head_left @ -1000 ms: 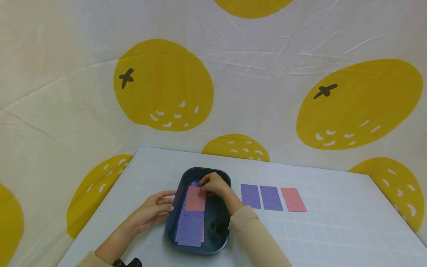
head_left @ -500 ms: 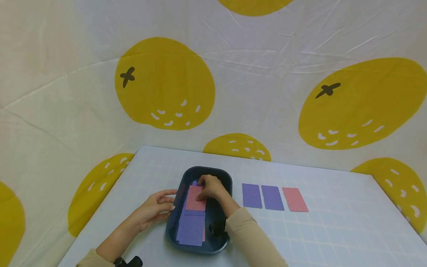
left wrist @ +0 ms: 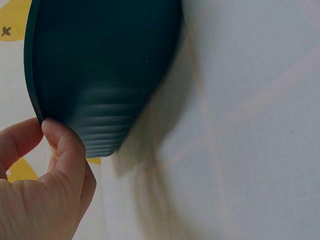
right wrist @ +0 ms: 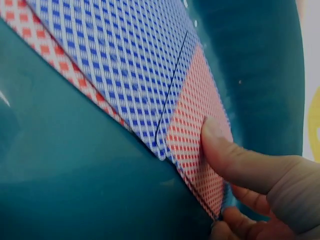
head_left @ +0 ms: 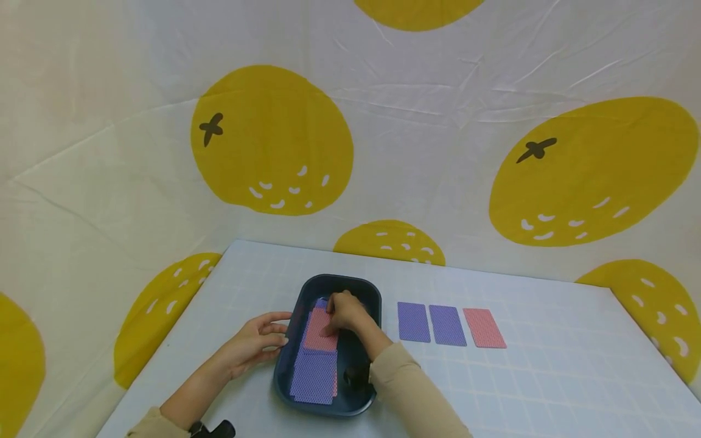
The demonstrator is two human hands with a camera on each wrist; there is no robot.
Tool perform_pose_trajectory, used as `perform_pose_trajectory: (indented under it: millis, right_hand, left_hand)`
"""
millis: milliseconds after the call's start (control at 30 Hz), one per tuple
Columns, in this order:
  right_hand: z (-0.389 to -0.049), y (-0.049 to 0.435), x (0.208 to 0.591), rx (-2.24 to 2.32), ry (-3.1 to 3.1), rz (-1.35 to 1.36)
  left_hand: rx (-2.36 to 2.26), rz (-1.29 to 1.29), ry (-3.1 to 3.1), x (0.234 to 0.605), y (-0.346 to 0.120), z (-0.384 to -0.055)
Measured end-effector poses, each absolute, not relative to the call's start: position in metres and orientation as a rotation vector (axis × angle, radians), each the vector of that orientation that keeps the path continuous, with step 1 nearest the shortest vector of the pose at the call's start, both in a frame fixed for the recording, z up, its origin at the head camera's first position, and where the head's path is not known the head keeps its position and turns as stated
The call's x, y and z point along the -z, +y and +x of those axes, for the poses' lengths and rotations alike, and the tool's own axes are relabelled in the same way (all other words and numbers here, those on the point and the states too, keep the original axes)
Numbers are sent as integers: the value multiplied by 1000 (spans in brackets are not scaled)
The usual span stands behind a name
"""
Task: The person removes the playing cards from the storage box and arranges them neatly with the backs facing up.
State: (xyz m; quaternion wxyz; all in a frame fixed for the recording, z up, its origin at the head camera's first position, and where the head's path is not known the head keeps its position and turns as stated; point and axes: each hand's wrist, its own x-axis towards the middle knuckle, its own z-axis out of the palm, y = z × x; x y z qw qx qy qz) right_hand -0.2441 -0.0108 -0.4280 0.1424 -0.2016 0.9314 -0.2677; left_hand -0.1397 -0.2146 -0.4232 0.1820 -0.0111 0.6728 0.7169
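Head view: I see the right hand (head_left: pixel 344 311) pinching a red card (head_left: pixel 319 336) on top of blue cards (head_left: pixel 314 378) in the far part of the dark tray (head_left: pixel 347 350). The left hand (head_left: pixel 251 345) pinches the tray's left rim. More cards (head_left: pixel 446 325) lie to the right.

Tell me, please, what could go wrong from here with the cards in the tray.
The right hand grips the red card, which overlaps blue cards, so a neighbour might slide along with it.

The left hand touches the rim of the tray, so a push could perhaps shift it.
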Motion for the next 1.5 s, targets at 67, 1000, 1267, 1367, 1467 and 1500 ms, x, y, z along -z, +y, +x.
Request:
perform_pose_trajectory:
  millis: [67,1000,1267,1367,1467,1500]
  right_hand:
    - [-242,-11,427,758,2708,-585]
    - [-243,-10,429,1096,2535,-414]
    - [-245,-4,423,1409,2205,-265]
    - [-247,-2,423,1500,2092,-210]
    - [-247,-1,422,1573,2006,-176]
    - [-247,-1,421,1594,1982,-167]
  left_hand:
    - [-2025,-37,1898,423,-215,-139]
    - [-2014,-44,1929,423,-214,-139]
    - [-2016,-58,1925,422,-214,-139]
    - [-2016,-66,1924,421,-213,-139]
    - [-2012,-71,1931,421,-213,-139]
    - [-2011,-70,1934,421,-213,-139]
